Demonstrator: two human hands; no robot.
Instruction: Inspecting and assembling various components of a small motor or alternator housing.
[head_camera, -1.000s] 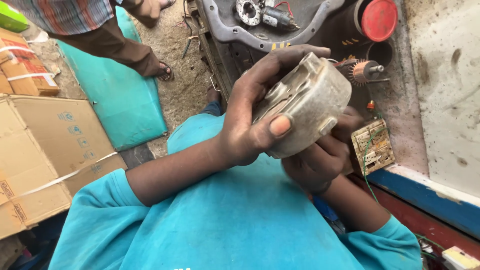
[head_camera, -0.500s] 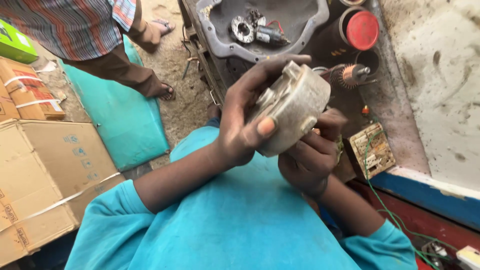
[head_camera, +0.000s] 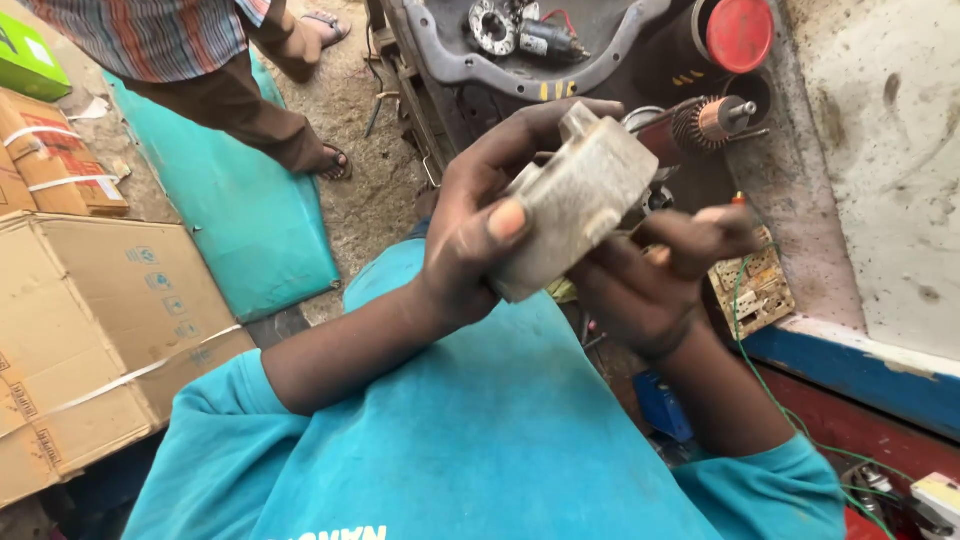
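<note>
The person wears a teal short-sleeved shirt (head_camera: 480, 440) of plain cloth, with part of a pale yellow printed marking showing at the lower edge. Its sleeves end above the elbows, leaving both forearms bare. The left hand (head_camera: 480, 225) and right hand (head_camera: 650, 285) wear no gloves, rings or watch.

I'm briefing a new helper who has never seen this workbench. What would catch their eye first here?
At centre, the left hand grips a dusty grey metal housing, with the right hand just beneath it. Behind, at top right, a red round cap and a copper-wound armature stand out against a dark tray. Strapped cardboard boxes fill the left.
</note>
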